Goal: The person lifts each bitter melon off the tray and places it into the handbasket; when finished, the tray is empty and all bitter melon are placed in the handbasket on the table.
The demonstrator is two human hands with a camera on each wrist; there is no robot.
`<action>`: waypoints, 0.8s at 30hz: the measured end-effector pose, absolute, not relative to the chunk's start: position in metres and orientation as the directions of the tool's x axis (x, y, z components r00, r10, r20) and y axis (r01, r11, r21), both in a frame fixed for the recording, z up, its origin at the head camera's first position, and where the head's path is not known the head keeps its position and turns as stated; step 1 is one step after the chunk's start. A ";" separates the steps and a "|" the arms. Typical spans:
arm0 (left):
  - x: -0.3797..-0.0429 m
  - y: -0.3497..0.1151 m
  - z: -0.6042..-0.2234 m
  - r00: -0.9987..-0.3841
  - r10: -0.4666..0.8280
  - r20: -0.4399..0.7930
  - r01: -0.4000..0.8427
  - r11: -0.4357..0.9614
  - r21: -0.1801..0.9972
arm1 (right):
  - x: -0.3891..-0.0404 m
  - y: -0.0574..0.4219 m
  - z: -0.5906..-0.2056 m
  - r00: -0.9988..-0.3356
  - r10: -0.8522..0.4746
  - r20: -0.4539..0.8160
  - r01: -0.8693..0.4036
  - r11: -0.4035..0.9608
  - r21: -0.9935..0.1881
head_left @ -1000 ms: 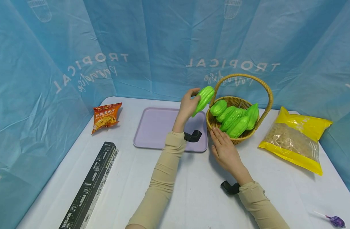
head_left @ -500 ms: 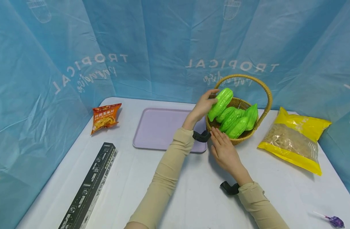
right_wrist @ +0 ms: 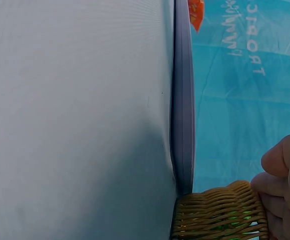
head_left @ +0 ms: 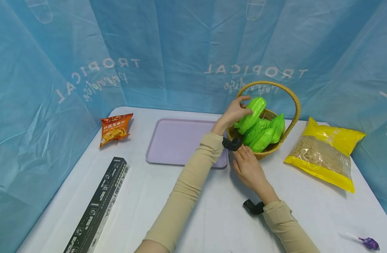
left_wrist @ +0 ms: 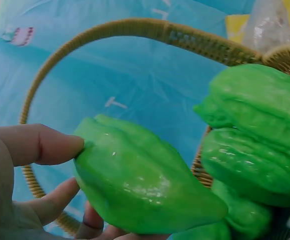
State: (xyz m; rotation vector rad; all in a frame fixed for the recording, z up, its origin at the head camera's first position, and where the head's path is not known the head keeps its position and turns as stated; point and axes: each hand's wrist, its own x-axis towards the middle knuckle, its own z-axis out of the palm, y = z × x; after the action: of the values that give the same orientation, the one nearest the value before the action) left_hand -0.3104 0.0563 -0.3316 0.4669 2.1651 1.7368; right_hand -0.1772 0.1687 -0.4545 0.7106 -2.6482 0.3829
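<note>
My left hand holds a bright green, ribbed bitter melon over the left part of the wicker basket. In the left wrist view, the thumb presses the blunt end of this bitter melon and the other fingers lie beneath it; its tapered end points to the right. Several more bitter melons lie heaped in the basket. With straight fingers, my right hand rests against the basket's near left rim. The right wrist view shows its fingertips at the woven wall.
A lilac tray lies left of the basket, whose tall handle arches above it. Farther left are an orange snack bag and a long black box. A yellow bag and a purple lollipop are on the right.
My left hand has carried the bitter melon rightward from above the tray's right side to over the basket, and lower. My right hand has stayed at the rim.
</note>
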 end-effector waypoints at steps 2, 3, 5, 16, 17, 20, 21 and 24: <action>-0.310 0.060 -0.335 -0.902 0.427 -0.064 0.044 0.239 0.970 | -0.178 0.169 -0.455 -0.790 -0.430 0.437 -0.537 0.829 -0.156; -0.310 0.062 -0.337 -0.907 0.415 -0.069 0.047 0.262 0.964 | -0.178 0.169 -0.456 -0.782 -0.433 0.449 -0.544 0.825 -0.151; -0.308 0.066 -0.340 -0.918 0.392 -0.066 0.064 0.311 0.948 | -0.178 0.170 -0.457 -0.762 -0.440 0.475 -0.558 0.819 -0.136; -0.303 0.077 -0.355 -0.958 0.282 -0.047 0.098 0.480 0.872 | -0.178 0.170 -0.455 -0.785 -0.441 0.436 -0.546 0.824 -0.149; -0.303 0.077 -0.357 -0.960 0.277 -0.043 0.099 0.480 0.872 | -0.178 0.170 -0.454 -0.790 -0.439 0.429 -0.543 0.826 -0.154; -0.302 0.079 -0.361 -0.965 0.260 -0.028 0.108 0.495 0.862 | -0.178 0.171 -0.454 -0.800 -0.436 0.412 -0.535 0.829 -0.164; -0.301 0.080 -0.362 -0.967 0.254 -0.022 0.113 0.503 0.857 | -0.178 0.171 -0.454 -0.802 -0.436 0.408 -0.535 0.828 -0.166; -0.299 0.081 -0.366 -0.965 0.261 0.001 0.146 0.538 0.830 | -0.178 0.172 -0.454 -0.803 -0.440 0.402 -0.536 0.828 -0.164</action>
State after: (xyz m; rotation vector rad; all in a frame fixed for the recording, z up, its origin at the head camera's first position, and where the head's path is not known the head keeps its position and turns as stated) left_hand -0.2992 0.0807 -0.3657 0.3521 2.6450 1.4101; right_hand -0.1778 0.1718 -0.4537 0.7360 -2.6609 0.3855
